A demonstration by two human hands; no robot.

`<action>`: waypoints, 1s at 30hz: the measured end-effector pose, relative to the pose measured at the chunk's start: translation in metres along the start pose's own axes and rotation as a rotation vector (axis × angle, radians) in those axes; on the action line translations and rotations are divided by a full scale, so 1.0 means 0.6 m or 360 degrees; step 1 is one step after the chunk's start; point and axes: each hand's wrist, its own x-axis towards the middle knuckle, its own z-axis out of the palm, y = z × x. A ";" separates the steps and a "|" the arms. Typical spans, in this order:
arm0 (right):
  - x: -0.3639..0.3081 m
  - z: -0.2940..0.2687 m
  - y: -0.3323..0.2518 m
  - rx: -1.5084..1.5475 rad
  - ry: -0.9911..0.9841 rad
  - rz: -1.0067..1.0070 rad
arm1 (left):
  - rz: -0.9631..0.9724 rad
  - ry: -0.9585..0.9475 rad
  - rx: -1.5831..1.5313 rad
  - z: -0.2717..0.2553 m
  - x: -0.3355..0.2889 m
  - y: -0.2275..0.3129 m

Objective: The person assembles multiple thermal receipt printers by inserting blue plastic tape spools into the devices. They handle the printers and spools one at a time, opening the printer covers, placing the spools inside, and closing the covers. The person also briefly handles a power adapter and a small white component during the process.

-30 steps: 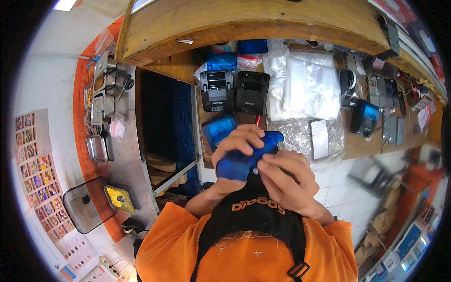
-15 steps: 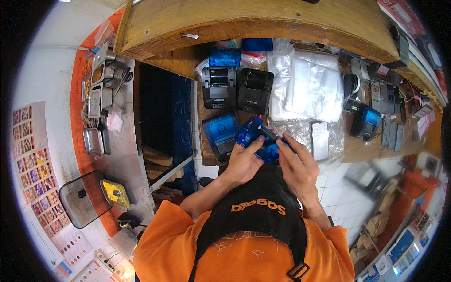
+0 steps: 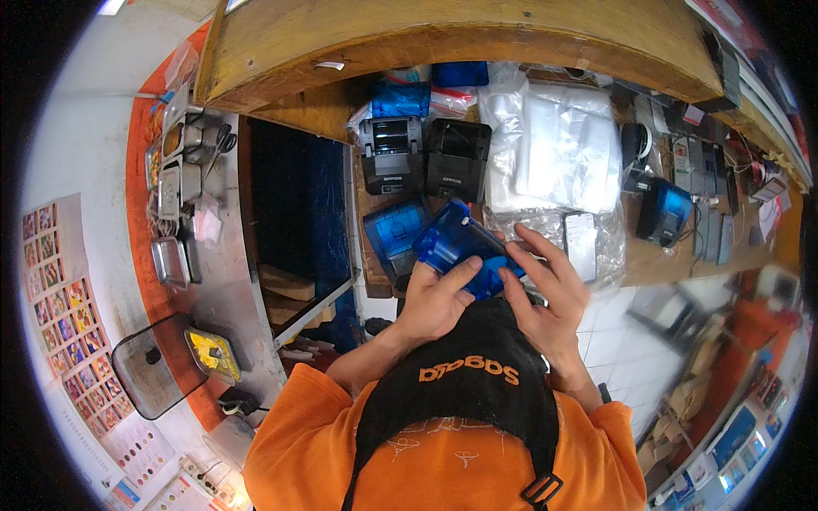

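A clear-blue plastic cover [image 3: 456,243], like a small printer's lid, is tilted in front of my apron. My left hand [image 3: 441,300] grips its lower left part, with the thumb across the near face. At its right end are the thumb and fingertips of my right hand [image 3: 550,294], with the index finger lifted off. Just beyond lies a black printer with a blue lid [image 3: 399,234], partly covered by the held piece. Two black printers [image 3: 391,156] [image 3: 457,159] stand side by side behind it.
Clear plastic bags [image 3: 567,153] fill the table's middle, a phone [image 3: 580,245] on them. To the right sit another blue-lidded printer [image 3: 666,213] and cabled devices. A wooden shelf [image 3: 460,51] overhangs the back. At left is a metal counter [image 3: 226,281] with trays.
The blue cover has turned in my hands and shows a broader face. A red tip seen at its far end no longer shows. My right fingers have spread slightly.
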 end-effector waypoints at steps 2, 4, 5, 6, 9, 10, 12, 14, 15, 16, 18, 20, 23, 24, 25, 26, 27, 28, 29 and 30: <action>-0.010 0.000 0.018 0.0113 0.0005 -0.0140 | 0.0047 -0.0087 0.0078 0.003 -0.001 0.002; -0.010 0.000 0.014 0.0133 0.0039 -0.0125 | 0.0089 -0.0137 0.0130 0.008 -0.002 0.005; -0.002 -0.003 -0.003 0.0096 0.0070 -0.0040 | 0.0107 -0.0143 0.0143 0.013 -0.004 0.007; 0.002 -0.004 -0.013 0.0058 0.0102 0.0045 | 0.0125 -0.0150 0.0155 0.016 -0.005 0.008; -0.002 -0.003 -0.007 0.0140 -0.0009 0.0010 | 0.0098 -0.0056 0.0274 0.013 -0.009 0.005; -0.006 0.000 0.004 0.0226 0.0042 -0.0091 | 0.0099 -0.0091 0.0259 0.015 -0.008 0.005; -0.017 0.006 0.021 0.0373 0.0124 -0.0164 | 0.0095 -0.0164 0.0227 0.017 -0.009 0.007; -0.022 0.004 0.011 0.0456 0.0181 0.0027 | 0.0130 -0.0098 0.0427 0.010 -0.009 0.003; -0.023 0.003 -0.002 0.0480 0.0212 0.0188 | 0.0143 -0.0078 0.0522 0.007 -0.010 0.001; -0.016 -0.006 -0.012 0.0427 0.0135 0.0305 | 0.0153 -0.0013 0.0428 0.014 -0.012 0.001; -0.008 -0.020 -0.010 0.0188 0.0006 0.0038 | 0.0106 -0.0011 0.0530 0.007 -0.016 0.000; -0.026 -0.016 0.016 0.0354 -0.0038 -0.0119 | 0.0113 -0.0067 0.0611 0.007 -0.019 0.002; -0.044 -0.015 0.019 0.0464 0.0059 -0.0091 | 0.0105 -0.0065 0.0808 -0.005 -0.025 0.000; -0.047 -0.017 0.013 0.0477 0.0118 -0.0037 | 0.0092 -0.0077 0.0871 -0.007 -0.026 -0.001; -0.049 -0.022 0.009 0.0397 0.0094 0.0008 | 0.0083 -0.0089 0.0929 -0.010 -0.027 -0.005; -0.051 -0.027 0.005 0.0318 0.0071 0.0053 | 0.0067 -0.0129 0.0972 -0.011 -0.028 -0.008; -0.054 -0.031 0.003 0.0240 0.0048 0.0098 | 0.0052 -0.0169 0.1016 -0.010 -0.030 -0.011; -0.061 -0.033 0.009 0.0333 0.0079 0.0045 | 0.0119 -0.0221 0.1018 0.000 -0.031 -0.013; -0.071 -0.031 0.022 0.0426 0.0111 -0.0008 | 0.0185 -0.0274 0.1018 0.015 -0.033 -0.013; -0.080 -0.031 0.032 0.0518 0.0143 -0.0062 | 0.0250 -0.0328 0.1018 0.025 -0.035 -0.015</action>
